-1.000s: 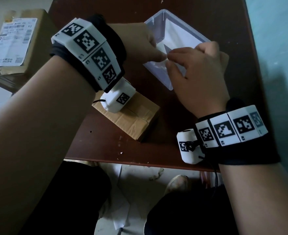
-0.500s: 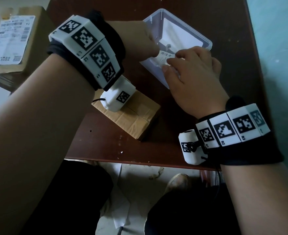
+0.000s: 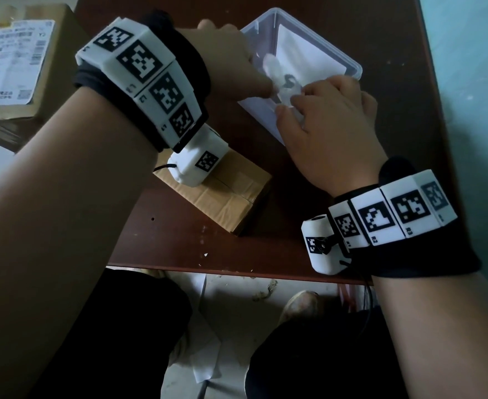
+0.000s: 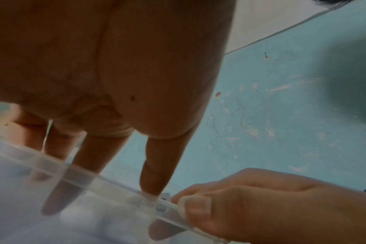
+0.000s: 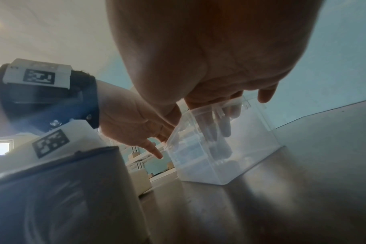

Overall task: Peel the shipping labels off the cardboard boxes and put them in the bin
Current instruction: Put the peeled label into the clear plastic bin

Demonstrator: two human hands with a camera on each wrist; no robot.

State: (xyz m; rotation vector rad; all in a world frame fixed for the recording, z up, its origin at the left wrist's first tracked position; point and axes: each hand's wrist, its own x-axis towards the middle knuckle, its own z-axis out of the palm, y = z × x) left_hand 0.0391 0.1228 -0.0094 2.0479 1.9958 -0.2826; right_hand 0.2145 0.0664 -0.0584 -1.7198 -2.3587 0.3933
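A crumpled white shipping label [image 3: 283, 84] hangs just inside the clear plastic bin [image 3: 352, 64], between my two hands. My left hand [image 3: 237, 67] reaches over the bin's near rim [image 4: 107, 180], its straight fingers [image 4: 94, 153] dipping inside and one fingertip against the label. My right hand [image 3: 317, 116] pinches the label's other side between thumb and curled fingers at the rim. Below my left wrist, a small bare cardboard box [image 3: 228, 197] lies on the table.
A bigger cardboard box [image 3: 7, 113] at the far left carries a white printed label [image 3: 12, 61]. More white paper [image 3: 309, 50] lies inside the bin. The dark wooden table [image 3: 179, 243] ends near my knees, with a teal wall to the right.
Both hands have moved down and further over the bin. The label, stretched between the fingertips before, is now crumpled and lower inside the bin.
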